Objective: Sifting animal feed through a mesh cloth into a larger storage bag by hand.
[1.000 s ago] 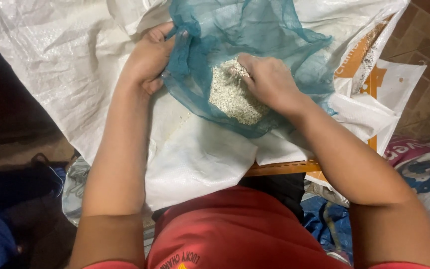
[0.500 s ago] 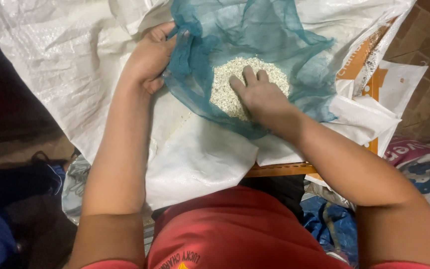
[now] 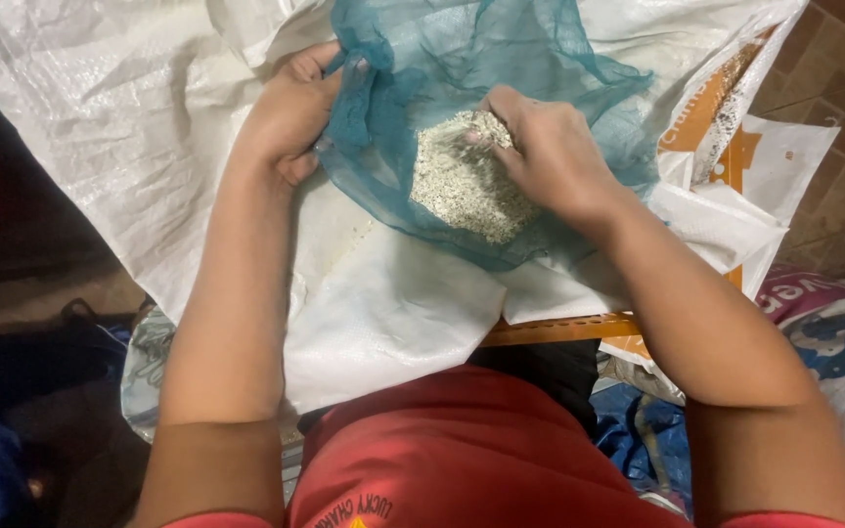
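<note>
left hand [image 3: 290,117] pinches teal mesh [image 3: 442,59] edge, keeping pouch open on white sack [image 3: 149,147]; right hand [image 3: 550,156] rests loosely curled on pale grain heap [image 3: 462,186] in mesh hollow.

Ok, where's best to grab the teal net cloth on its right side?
Pinch the bunched right edge of the teal net cloth, coming from the right. It rises in loose folds there, clear of the grain pile, mirroring the left hand gripping the opposite edge.
</note>
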